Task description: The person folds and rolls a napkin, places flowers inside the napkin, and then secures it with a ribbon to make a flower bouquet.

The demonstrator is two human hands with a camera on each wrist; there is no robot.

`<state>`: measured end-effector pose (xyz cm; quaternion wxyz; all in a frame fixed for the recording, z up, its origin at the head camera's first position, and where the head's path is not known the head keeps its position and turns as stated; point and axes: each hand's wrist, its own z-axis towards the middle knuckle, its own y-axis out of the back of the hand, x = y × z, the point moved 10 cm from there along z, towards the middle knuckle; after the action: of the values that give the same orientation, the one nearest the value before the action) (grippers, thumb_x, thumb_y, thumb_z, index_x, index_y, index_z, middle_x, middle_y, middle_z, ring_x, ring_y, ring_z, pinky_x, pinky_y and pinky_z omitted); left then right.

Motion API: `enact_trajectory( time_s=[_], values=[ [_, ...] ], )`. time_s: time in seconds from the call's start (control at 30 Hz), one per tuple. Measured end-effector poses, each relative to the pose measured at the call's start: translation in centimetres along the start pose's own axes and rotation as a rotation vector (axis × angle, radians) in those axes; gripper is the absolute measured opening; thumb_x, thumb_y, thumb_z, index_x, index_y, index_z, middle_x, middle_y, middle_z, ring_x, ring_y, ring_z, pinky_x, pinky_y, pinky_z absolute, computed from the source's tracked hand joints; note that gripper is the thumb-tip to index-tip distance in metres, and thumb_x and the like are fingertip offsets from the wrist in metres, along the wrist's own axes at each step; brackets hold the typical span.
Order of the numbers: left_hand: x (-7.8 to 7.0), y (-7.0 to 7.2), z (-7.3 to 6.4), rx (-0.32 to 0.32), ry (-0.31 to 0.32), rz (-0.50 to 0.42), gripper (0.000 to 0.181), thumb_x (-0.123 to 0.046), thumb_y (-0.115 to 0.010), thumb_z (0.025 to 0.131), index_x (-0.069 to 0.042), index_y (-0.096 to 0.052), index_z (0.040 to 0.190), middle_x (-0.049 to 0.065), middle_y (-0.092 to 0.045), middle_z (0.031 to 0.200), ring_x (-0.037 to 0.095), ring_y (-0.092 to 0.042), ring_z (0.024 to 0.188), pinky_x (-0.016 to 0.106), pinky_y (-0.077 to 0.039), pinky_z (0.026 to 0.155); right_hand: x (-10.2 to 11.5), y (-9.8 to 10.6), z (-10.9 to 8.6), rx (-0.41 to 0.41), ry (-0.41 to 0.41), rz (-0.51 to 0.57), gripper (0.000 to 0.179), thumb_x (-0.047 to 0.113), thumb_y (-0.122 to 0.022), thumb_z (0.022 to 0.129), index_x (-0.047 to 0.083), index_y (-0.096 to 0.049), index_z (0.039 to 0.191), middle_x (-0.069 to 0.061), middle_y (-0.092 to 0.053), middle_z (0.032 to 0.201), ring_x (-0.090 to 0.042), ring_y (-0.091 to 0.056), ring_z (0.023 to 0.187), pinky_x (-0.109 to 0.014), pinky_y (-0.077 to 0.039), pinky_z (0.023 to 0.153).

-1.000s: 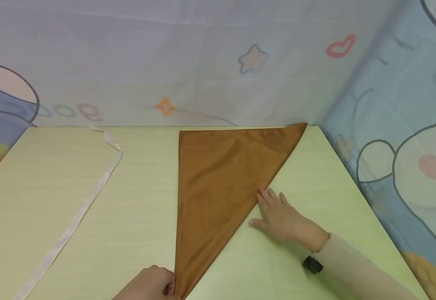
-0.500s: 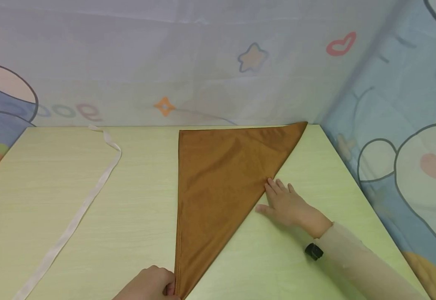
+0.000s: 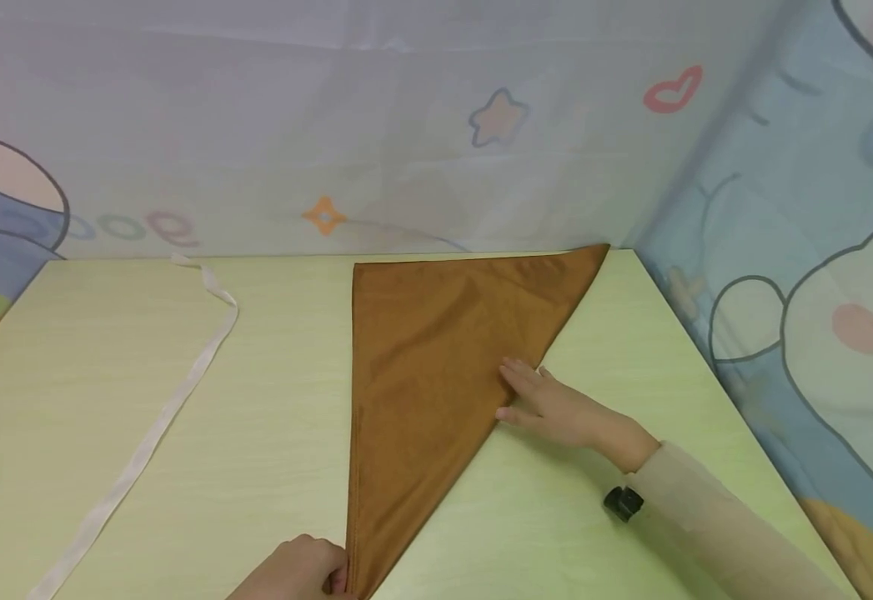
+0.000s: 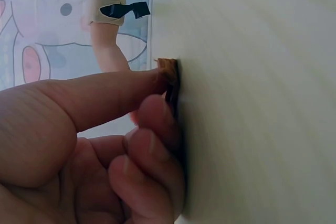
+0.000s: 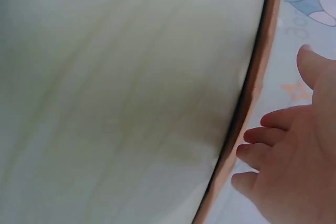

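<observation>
Pinching the near left edge of a brown cloth (image 3: 436, 342), the left hand (image 3: 297, 568) has its thumb on the fabric and its other fingers curled beneath. The right hand (image 3: 556, 407) is spread, fingers straight and lying over the middle of the cloth's slanted right edge; whether they press down or hover just above cannot be told. The cloth lies flat on the table (image 3: 271, 417) as a large triangle, its far side along the table's far edge, its far right corner reaching the backdrop (image 3: 398, 125) and its near tip cut off by the frame. It looks doubled, with the fold probably along the slant, so the likeliest trouble is layers creeping apart: a sideways drag by the right hand could shift the upper one and ruck the fabric, deepening the soft creases visible in the far half. If the left hand's pinch slackens or catches only one layer, that near end could skew. The far right corner seems at risk of curling up against the backdrop should the cloth be pushed farther. The black wrist device (image 3: 623, 503) might snag the slanted edge if the right arm sweeps left, while the white strip (image 3: 140, 457) lies well apart on the left.
</observation>
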<state>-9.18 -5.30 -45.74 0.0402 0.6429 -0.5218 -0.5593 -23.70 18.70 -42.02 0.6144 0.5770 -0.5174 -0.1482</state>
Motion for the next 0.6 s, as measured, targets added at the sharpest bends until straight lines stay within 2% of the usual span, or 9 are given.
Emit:
enact_trajectory(
  time_s=[0.1,0.3,0.6],
  values=[
    [0.0,0.0,0.0,0.0,-0.003,0.006,0.03,-0.029,-0.072,0.078,-0.013,-0.055,0.059,-0.011,-0.043,0.052,0.004,-0.037,0.048,0.021,-0.032,0.047,-0.5,-0.6,0.2,0.046,-0.003,-0.059,0.083,0.053,-0.041,0.098,-0.006,-0.016,0.15,-0.019,-0.009,0.159,-0.033,-0.007,0.147,-0.055,-0.007,0.115],
    [0.0,0.1,0.0,-0.012,0.008,0.015,0.028,-0.023,-0.072,0.077,-0.013,-0.054,0.059,-0.01,-0.043,0.053,0.005,-0.037,0.049,0.021,-0.032,0.047,-1.8,-0.5,0.8,0.081,-0.044,-0.169,0.083,0.054,-0.039,0.099,-0.007,-0.016,0.15,-0.021,-0.004,0.159,-0.036,-0.005,0.147,-0.059,-0.007,0.113],
    [0.3,0.1,-0.1,-0.017,0.001,0.009,0.032,-0.03,-0.075,0.078,-0.013,-0.055,0.06,-0.011,-0.042,0.052,0.004,-0.037,0.048,0.02,-0.031,0.046,-4.3,1.0,2.0,0.064,-0.124,-0.244,0.082,0.053,-0.038,0.1,-0.008,-0.016,0.149,-0.025,-0.006,0.158,-0.04,-0.004,0.146,-0.062,-0.006,0.112]
  ],
)
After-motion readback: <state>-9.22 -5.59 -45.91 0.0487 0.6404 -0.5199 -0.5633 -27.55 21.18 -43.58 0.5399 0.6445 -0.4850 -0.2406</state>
